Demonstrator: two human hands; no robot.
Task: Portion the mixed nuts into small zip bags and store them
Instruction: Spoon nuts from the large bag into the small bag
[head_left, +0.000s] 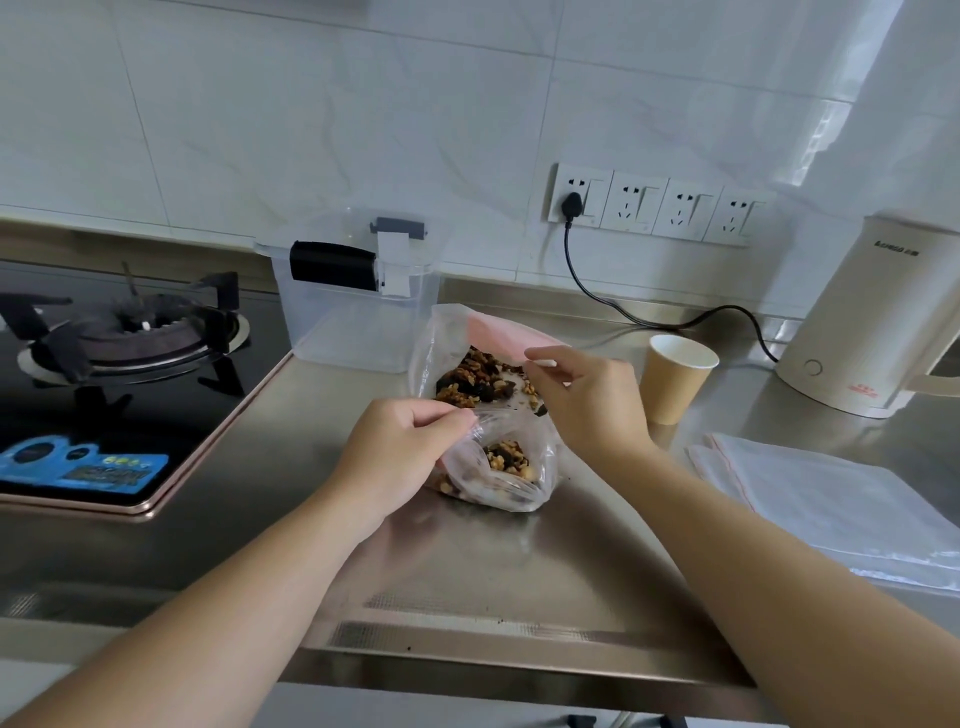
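A large clear plastic bag (441, 338) of mixed nuts (480, 376) lies open on the steel counter (467, 566). My left hand (400, 452) pinches the near edge of the bag's mouth. My right hand (587, 400) pinches the far right edge by the pink strip and holds the mouth apart. More nuts show through the plastic (506, 457) below my left hand. A stack of empty small zip bags (826, 499) lies flat to the right. A brown paper cup (675, 376) stands just behind my right hand.
A clear storage box (358, 306) with a black clip stands behind the bag. A gas hob (119, 364) fills the left. A cream electric kettle (872, 317) sits at the right, its black cord (623, 306) running to wall sockets. The counter's front edge is near.
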